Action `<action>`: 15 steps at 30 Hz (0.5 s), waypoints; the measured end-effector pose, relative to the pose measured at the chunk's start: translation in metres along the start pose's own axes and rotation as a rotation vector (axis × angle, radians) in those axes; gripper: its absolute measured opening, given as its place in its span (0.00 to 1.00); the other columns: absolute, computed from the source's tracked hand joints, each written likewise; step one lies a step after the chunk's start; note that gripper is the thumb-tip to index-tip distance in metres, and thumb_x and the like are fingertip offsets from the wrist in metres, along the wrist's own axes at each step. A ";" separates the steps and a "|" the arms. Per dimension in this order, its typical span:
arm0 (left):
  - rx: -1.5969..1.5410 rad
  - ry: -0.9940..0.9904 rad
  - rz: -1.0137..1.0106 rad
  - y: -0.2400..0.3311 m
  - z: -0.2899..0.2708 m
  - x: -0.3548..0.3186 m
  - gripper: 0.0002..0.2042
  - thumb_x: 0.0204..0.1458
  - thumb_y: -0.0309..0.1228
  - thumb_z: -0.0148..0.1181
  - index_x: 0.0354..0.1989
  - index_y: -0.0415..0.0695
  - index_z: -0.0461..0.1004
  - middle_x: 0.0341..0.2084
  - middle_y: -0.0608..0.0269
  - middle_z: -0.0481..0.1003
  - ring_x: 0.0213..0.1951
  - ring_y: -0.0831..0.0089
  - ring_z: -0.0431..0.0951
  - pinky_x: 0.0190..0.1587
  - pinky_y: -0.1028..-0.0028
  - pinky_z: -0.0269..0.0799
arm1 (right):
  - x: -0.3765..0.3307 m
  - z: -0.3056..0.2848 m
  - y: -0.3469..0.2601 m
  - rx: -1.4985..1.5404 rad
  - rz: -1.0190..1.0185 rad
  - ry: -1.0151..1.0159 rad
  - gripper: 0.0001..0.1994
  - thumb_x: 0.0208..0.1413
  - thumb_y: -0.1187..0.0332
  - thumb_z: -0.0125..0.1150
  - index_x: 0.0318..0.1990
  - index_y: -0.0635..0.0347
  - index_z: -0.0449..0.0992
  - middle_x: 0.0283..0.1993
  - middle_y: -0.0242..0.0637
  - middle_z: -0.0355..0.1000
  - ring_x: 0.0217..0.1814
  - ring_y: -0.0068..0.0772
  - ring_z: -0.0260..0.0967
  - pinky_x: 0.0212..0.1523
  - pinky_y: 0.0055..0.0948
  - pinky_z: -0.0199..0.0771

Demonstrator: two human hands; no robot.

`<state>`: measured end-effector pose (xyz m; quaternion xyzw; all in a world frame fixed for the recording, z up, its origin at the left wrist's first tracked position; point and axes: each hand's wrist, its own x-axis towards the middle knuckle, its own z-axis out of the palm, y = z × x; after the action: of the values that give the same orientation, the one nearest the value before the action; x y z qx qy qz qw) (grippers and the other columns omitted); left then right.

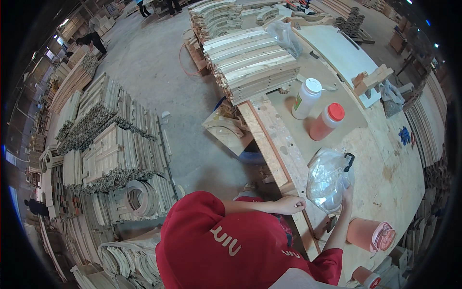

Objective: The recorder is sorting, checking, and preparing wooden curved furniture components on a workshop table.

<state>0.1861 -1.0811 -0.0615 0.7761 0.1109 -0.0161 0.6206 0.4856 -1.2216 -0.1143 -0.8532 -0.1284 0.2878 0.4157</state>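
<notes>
At the near edge of the workbench (385, 188), my right hand (347, 196) has its fingers closed on the rim of a clear, crinkled plastic bag (326, 177). A black hook-shaped piece (349, 162) shows at the bag's far right; what the bag holds, if anything, I cannot make out. My left hand (290, 204) is curled into a loose fist over the bench's left edge, apart from the bag, with nothing visible in it. Beyond the bag stand a bottle with a red lid and reddish contents (326, 123) and a white bottle (306, 98).
Stacked curved wooden slats (252, 60) cover the bench's far left. A pinkish tub (368, 234) lies close to my right forearm, with a smaller red-capped container (365, 277) nearer. Blue gloves (403, 136) rest at the right. Wood stacks (120, 154) stand on the floor at left.
</notes>
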 end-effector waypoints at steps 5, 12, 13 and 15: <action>-0.017 -0.003 -0.004 0.002 -0.002 -0.001 0.10 0.51 0.32 0.50 0.39 0.40 0.70 0.30 0.57 0.74 0.33 0.68 0.75 0.37 0.71 0.70 | -0.011 -0.003 -0.014 0.097 -0.002 0.012 0.16 0.46 0.72 0.52 0.44 0.68 0.72 0.39 0.42 0.71 0.40 0.33 0.68 0.39 0.29 0.67; -0.017 -0.045 -0.013 0.000 -0.002 0.003 0.10 0.51 0.31 0.51 0.40 0.39 0.70 0.30 0.57 0.75 0.35 0.70 0.75 0.37 0.73 0.71 | -0.012 -0.001 -0.007 -0.225 -0.076 0.088 0.11 0.40 0.74 0.48 0.29 0.70 0.75 0.25 0.43 0.72 0.29 0.32 0.69 0.30 0.34 0.67; -0.072 -0.064 0.003 -0.002 0.001 0.004 0.10 0.52 0.30 0.51 0.40 0.38 0.70 0.29 0.58 0.74 0.35 0.72 0.75 0.37 0.74 0.70 | -0.007 -0.004 -0.001 -0.382 -0.052 0.112 0.10 0.43 0.73 0.48 0.29 0.67 0.75 0.23 0.32 0.71 0.26 0.25 0.66 0.25 0.32 0.66; -0.166 -0.056 -0.016 -0.006 0.006 0.008 0.10 0.52 0.30 0.52 0.39 0.37 0.70 0.29 0.58 0.74 0.34 0.73 0.75 0.36 0.75 0.70 | -0.007 0.000 -0.016 -0.469 -0.034 0.131 0.10 0.37 0.73 0.50 0.28 0.68 0.75 0.21 0.40 0.71 0.24 0.31 0.68 0.24 0.36 0.65</action>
<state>0.1929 -1.0843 -0.0697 0.7204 0.1006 -0.0336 0.6854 0.4801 -1.2154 -0.0990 -0.9408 -0.1790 0.1872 0.2185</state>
